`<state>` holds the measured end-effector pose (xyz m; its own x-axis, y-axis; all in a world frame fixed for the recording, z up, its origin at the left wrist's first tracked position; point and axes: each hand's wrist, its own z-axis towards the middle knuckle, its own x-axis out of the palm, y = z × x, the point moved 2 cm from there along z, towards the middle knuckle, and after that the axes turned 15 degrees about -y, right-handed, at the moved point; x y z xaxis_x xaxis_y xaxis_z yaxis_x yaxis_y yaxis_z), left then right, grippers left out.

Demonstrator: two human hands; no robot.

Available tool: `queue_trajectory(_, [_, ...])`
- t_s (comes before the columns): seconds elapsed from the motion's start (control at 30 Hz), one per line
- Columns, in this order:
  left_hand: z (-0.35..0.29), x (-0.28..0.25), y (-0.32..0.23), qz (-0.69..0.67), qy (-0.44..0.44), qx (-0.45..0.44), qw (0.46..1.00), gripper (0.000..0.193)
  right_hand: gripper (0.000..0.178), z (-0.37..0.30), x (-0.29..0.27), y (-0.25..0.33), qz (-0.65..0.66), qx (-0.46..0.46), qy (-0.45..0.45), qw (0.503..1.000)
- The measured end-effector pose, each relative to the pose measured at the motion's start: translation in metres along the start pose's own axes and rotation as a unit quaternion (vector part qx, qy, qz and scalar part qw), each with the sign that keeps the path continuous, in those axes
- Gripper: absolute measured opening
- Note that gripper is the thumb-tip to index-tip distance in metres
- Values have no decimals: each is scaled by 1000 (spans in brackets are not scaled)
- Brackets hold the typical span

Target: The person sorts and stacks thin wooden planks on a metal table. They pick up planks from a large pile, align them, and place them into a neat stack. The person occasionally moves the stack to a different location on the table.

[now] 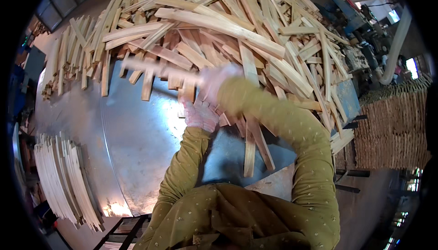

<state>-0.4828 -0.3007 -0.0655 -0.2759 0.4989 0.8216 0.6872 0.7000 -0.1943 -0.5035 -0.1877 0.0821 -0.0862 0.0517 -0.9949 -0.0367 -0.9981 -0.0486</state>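
Note:
My right hand [221, 82], in a pale pinkish glove and blurred by motion, is closed round one end of a thin wooden strip [157, 68]. The strip stretches out leftward above the metal table. Just below it, my left hand [200, 115], gloved alike, has its fingers apart at the near edge of the wood pile [196, 53]. A short wooden piece [187, 90] lies close by its fingertips; whether they touch it I cannot tell. My right forearm crosses over the near right part of the pile.
The shiny metal table [132, 126] carries the tangled heap. A neat stack of pale strips [64, 181] stands at its left edge. Several loose pieces [249, 152] jut toward me. To the right rises a tall stack of brown wood [390, 124], with a grey pipe [396, 47] behind it.

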Motion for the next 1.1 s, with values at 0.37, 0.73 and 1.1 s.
queue_trajectory(0.37, [-24,-43,-19,-59,-160,3,985,90,29,73,5,-115,-134,119,-150,972])
queue_trajectory(0.73, [-37,-109,-13,-37,-146,137,979,106,60,-104,9,73,155,2,154,976])
queue_trajectory(1.1, [-53,-161,6,41,-118,23,992,63,60,-57,-38,-80,-59,143,-36,987])
